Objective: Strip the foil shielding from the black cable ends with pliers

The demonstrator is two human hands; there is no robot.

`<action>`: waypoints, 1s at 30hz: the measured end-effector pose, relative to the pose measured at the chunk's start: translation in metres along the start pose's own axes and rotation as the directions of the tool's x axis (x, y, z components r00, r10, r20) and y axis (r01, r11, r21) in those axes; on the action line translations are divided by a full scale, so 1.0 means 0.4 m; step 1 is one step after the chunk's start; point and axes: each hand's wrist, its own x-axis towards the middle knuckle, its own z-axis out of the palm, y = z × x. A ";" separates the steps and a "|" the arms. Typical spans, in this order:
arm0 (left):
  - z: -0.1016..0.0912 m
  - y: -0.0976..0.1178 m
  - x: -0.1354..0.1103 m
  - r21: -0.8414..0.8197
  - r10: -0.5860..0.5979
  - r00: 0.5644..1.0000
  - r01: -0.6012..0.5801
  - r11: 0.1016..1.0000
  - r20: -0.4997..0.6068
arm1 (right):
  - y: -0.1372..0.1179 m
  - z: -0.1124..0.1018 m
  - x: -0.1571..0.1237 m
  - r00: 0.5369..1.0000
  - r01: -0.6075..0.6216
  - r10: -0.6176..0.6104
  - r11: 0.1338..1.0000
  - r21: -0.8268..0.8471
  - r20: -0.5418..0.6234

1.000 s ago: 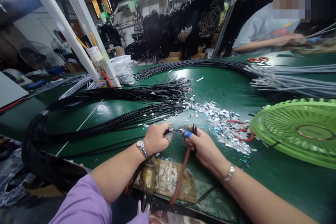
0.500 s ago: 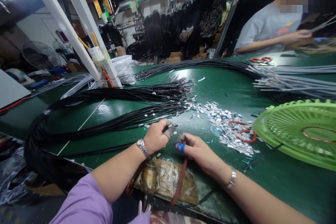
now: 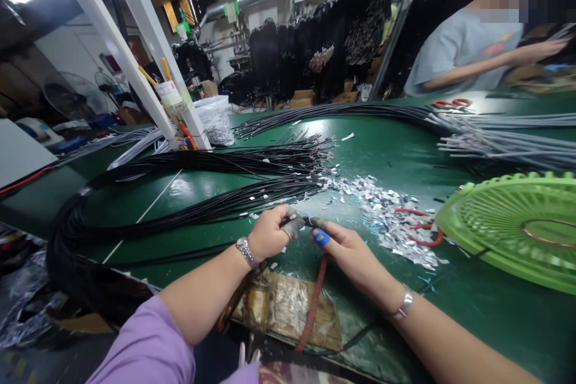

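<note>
My left hand [image 3: 272,229], with a wristwatch and coverings on its fingertips, is closed around a black cable [image 3: 198,253] that runs off to the left. My right hand [image 3: 341,242], a blue wrap on its thumb, pinches at the same cable's end just right of the left fingers. The fingers hide most of that end. Behind both hands lies a bundle of black cables [image 3: 234,201], with a second bundle [image 3: 216,162] farther back, its ends stripped to thin wires. White and blue scraps [image 3: 396,219] are heaped to the right.
A green fan [image 3: 504,222] stands at the right, beside red-handled scissors [image 3: 425,234] in the scraps. Grey cables [image 3: 504,138] lie at the back right. Below my hands is a taped block [image 3: 288,303] with a red strap [image 3: 312,306]. Across the table [image 3: 378,150] sits another person [image 3: 463,48].
My right hand has come up and closer to my left, its fingers now at the cable's end. My left hand has hardly moved. The other person's hand has shifted right.
</note>
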 end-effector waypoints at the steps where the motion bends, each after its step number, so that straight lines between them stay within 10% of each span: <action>1: 0.000 -0.001 -0.001 0.021 0.010 1.000 -0.010 1.000 -0.001 | 0.002 0.000 0.000 1.000 -0.009 0.009 1.000 -0.002 -0.002; 30: -0.004 -0.011 -0.006 0.319 0.162 0.987 -0.151 0.936 -0.010 | -0.006 -0.001 0.002 1.000 -0.013 0.013 1.000 0.017 0.002</action>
